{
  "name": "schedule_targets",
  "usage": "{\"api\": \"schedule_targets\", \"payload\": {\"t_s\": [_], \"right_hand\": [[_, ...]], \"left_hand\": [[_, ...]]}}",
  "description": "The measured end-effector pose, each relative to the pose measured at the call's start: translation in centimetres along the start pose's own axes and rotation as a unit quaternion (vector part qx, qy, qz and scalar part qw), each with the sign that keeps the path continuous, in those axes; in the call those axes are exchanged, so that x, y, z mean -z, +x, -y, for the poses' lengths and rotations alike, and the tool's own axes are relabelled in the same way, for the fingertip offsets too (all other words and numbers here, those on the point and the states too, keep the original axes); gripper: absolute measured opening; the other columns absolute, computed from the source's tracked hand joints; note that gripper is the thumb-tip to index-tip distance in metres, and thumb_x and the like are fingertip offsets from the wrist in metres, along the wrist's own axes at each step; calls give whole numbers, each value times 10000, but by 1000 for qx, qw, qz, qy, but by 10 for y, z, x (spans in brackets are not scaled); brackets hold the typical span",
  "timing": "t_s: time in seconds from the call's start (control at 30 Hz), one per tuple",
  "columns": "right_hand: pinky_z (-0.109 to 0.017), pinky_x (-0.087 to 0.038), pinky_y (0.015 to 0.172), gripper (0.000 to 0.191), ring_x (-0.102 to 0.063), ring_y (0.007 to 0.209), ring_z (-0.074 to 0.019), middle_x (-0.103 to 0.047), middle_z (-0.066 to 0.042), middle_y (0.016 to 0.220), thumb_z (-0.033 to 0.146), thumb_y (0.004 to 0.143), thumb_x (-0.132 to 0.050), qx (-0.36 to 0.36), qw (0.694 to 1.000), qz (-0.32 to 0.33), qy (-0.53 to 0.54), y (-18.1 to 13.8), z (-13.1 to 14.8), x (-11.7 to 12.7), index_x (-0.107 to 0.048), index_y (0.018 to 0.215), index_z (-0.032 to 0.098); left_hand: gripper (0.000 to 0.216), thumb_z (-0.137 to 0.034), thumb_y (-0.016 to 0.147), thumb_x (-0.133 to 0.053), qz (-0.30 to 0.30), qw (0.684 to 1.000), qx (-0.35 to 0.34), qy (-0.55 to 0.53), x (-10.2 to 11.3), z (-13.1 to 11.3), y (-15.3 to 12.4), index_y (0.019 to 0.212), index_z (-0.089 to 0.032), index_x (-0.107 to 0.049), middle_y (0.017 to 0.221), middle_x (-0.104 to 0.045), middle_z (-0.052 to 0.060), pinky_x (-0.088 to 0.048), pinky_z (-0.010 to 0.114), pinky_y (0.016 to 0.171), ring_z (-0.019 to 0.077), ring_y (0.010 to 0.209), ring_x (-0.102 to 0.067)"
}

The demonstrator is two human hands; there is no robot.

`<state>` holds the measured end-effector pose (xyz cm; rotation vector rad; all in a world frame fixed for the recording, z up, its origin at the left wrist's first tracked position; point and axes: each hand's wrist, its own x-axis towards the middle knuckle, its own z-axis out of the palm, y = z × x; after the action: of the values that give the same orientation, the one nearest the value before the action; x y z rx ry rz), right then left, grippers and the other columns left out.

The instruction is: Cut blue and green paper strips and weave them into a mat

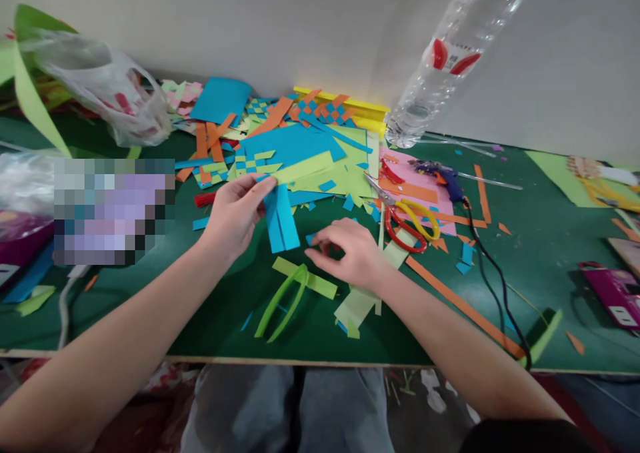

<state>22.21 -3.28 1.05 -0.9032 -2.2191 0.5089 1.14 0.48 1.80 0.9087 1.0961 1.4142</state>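
Black sleeve [515, 436] fills the lower right corner, with grey trousers [290, 406] at bottom centre. Mid-frame, the right hand [350, 256] is half curled, thumb and fingertips close together; I cannot tell whether it grips the blue scrap [311, 240] there. Just left of centre, the left hand [237, 213] pinches 1 blue paper piece [290, 223], flat, straight-edged, with a dark slit. At upper right, a clear bottle [433, 86] bears a red-and-white label [454, 58], its writing unreadable.
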Motion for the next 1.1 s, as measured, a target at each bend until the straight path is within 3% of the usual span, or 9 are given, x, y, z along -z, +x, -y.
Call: {"api": "schedule_targets", "payload": {"t_s": [0.17, 0.27, 0.37, 0.43, 0.57, 0.7, 0.87, 0.97, 1.1], "right_hand": [[-400, -415, 863, 117, -575, 772, -196, -681, -41, 757, 164, 811, -515, 119, 987, 55, -89, -1, 0, -1, -617, 858, 196], [-428, -382, 991, 230, -587, 931, -214, -695, -59, 929, 155, 769, -548, 141, 984, 107, -22, -1, 0, 3, -613, 986, 199], [-428, -372, 1041, 353, -553, 1115, -230, -671, -81, 1117, 301, 814, -635, 129, 978, 152, 65, -1, 1, 6, -579, 1151, 214], [-435, -372, 1045, 335, -543, 1150, -234, -668, -85, 1143, 337, 840, -643, 119, 977, 157, 78, 0, 0, 6, -587, 1149, 217], [-442, -362, 1056, 83, -596, 1043, -201, -715, -31, 977, 201, 876, -574, 113, 979, 149, 82, 1, -4, 1, -634, 924, 234], [-434, -396, 1033, 88, -633, 873, -173, -714, -12, 873, 188, 875, -563, 76, 983, 118, 120, 2, -8, 2, -629, 880, 245], [-455, -342, 1077, 281, -596, 1043, -213, -705, -36, 1015, 154, 751, -645, 71, 980, 155, 102, 2, -5, 6, -634, 1018, 243], [-454, -340, 1070, 172, -612, 982, -194, -719, -9, 927, 192, 797, -659, 71, 977, 171, 110, 2, -3, 5, -656, 958, 249], [-429, -410, 974, 49, -636, 801, -171, -712, 12, 831, 223, 842, -643, 5, 991, 71, 112, 3, -11, 7, -655, 881, 249]], "left_hand": [[92, -185, 796, -728, -34, 998, 20, -51, 0, 1, 4, 855, -147, -667, 649, -592, -15, -524, 241, 522, 92, 541, -551], [81, -170, 794, -727, -39, 997, 19, -59, -1, 1, 4, 840, -150, -664, 666, -607, -11, -536, 247, 535, 96, 563, -565], [95, -177, 782, -741, -38, 997, 19, -63, -1, 0, 3, 830, -153, -663, 680, -617, -10, -536, 237, 538, 95, 583, -574], [116, -185, 768, -757, -47, 996, 20, -66, -2, 0, 4, 812, -148, -656, 668, -603, -17, -518, 219, 518, 79, 555, -550], [145, -174, 763, -762, -78, 993, 45, -71, -3, -2, 4, 745, -134, -623, 624, -561, -33, -476, 194, 484, 48, 494, -484], [99, -166, 781, -736, -68, 994, 48, -75, -4, -2, 3, 794, -141, -641, 653, -603, -18, -481, 218, 483, 73, 521, -531], [163, -234, 750, -776, -30, 998, 25, -57, -3, 1, 2, 832, -161, -656, 728, -666, 3, -510, 246, 518, 118, 615, -610], [171, -242, 734, -784, -31, 998, 18, -52, -3, 1, 2, 796, -172, -642, 686, -641, -18, -496, 240, 504, 109, 602, -591], [146, -224, 753, -757, -78, 995, -18, -66, -1, -3, 3, 754, -187, -616, 674, -619, -48, -461, 219, 486, 79, 593, -554]]}}
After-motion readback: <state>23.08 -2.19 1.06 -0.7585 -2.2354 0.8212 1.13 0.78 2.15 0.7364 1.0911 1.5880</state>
